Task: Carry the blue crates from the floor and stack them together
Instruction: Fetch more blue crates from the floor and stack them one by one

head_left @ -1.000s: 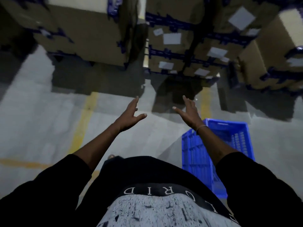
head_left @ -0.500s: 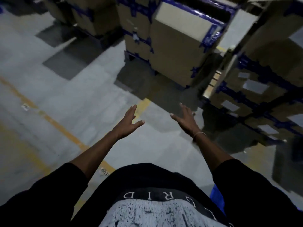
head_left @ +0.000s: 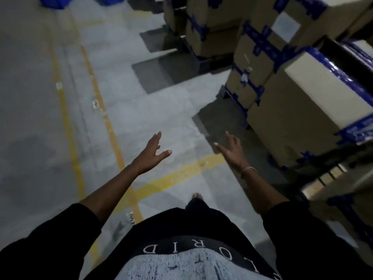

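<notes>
Both hands out front, empty, fingers spread: left hand [head_left: 150,156] and right hand [head_left: 234,152] look set to take a crate's two sides. Blue crates [head_left: 52,2] sit far off at eleven o'clock, on the floor [head_left: 32,118]. Stacked boxes [head_left: 286,110] crowd two o'clock; the yellow lines [head_left: 66,122] mark an open lane.

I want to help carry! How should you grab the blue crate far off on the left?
Only a corner of the blue crate shows at the picture's top, and its rim is hidden. Likely best: walk up to its near side, then left hand and right hand, both empty and open, take opposite sides.
</notes>
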`<state>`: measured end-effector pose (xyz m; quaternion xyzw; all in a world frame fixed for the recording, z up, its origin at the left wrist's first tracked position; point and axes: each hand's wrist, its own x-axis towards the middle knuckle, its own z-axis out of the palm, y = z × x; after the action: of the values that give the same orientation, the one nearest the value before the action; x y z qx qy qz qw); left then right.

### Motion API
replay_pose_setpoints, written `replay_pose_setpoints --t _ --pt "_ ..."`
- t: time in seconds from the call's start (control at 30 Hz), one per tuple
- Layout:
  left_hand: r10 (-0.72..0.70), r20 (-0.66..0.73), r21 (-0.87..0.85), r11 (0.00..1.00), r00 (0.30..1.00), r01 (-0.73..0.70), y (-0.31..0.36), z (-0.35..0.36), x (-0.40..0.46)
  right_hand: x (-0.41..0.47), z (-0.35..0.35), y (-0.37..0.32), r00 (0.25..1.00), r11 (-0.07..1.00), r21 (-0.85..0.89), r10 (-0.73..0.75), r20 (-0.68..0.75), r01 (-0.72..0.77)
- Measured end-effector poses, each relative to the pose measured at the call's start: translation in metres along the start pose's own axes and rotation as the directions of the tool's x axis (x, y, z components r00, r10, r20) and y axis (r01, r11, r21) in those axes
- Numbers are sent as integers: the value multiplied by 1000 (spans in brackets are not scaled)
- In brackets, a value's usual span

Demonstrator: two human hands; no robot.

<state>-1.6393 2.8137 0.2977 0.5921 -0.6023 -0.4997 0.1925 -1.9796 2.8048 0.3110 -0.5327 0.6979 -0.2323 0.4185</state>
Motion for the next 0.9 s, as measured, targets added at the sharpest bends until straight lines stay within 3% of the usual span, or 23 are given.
replay_pose_setpoints --t 0.27,0.47,0.8,0.9 --pt "-75 -262 -115 992 962 46 29 -58 82 167 -15 -81 978 988 -94 -103 184 122" --pt "-152 -354 -192 978 923 87 16 -113 131 268 13 -149 939 965 -153 -161 303 215" --pt "-247 -357 -234 957 901 170 -53 -283 262 445 133 -266 930 964 -170 -137 341 204" --pt "-216 -340 -185 970 915 160 -62 -347 299 486 168 -312 931 969 -148 -137 339 197"
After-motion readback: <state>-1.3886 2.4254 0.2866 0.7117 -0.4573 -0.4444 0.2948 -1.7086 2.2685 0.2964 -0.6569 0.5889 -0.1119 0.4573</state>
